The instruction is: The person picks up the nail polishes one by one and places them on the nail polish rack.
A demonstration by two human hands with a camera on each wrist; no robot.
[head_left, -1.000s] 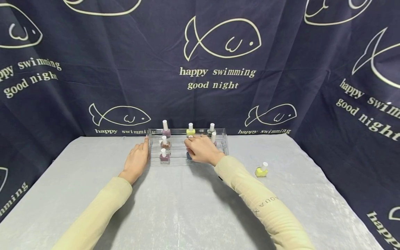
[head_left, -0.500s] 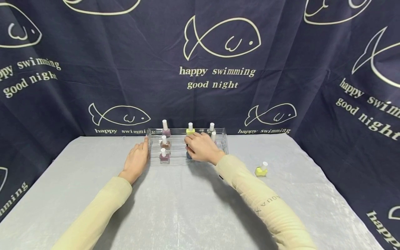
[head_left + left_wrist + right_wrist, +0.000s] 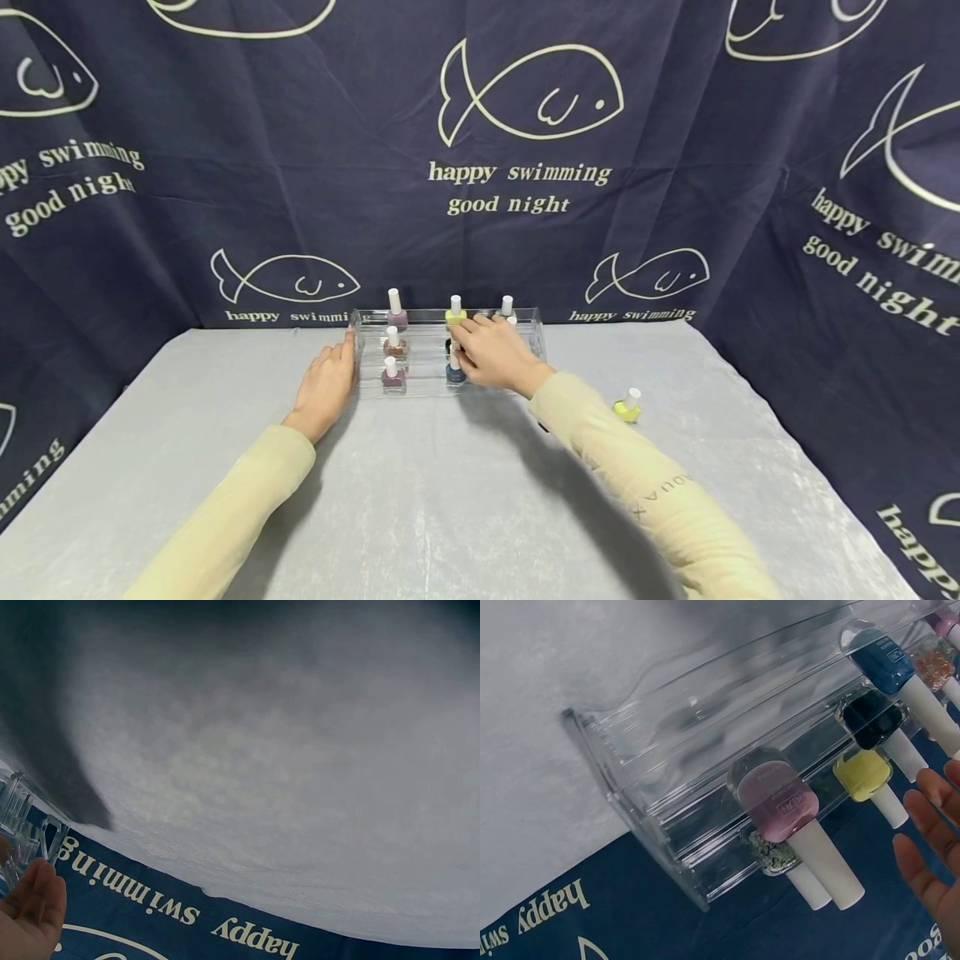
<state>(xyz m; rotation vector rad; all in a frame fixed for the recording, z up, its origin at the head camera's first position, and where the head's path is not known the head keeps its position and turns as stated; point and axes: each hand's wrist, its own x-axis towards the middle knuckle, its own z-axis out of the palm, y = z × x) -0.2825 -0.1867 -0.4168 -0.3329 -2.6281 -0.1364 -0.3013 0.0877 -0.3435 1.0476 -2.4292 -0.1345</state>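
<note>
A clear stepped rack (image 3: pixel 423 388) holds several nail polish bottles with white caps. My left hand (image 3: pixel 324 387) rests along its left end, fingers mostly straight. Over the rack's right half is my right hand (image 3: pixel 497 354), its fingers loosely bent beside the blue nail polish (image 3: pixel 455 373) in the front row. In the right wrist view these fingers (image 3: pixel 930 817) stand apart from the bottles, holding nothing. Behind the blue bottle sits a dark green-black bottle (image 3: pixel 872 720), then a yellow one (image 3: pixel 862 774). A pink bottle (image 3: pixel 780 802) and a glittery one (image 3: pixel 772 853) stand nearer the rack's end.
Another yellow nail polish (image 3: pixel 627 407) stands on the grey cloth-covered table (image 3: pixel 420 500), right of the rack. A small dark thing (image 3: pixel 543 427) shows partly from under the right sleeve. Navy fabric with fish drawings (image 3: pixel 525 233) hangs behind and at both sides.
My right hand has shifted slightly right, off the middle column, so the blue bottle and part of the dark one now show. The left hand stays at the rack's end.
</note>
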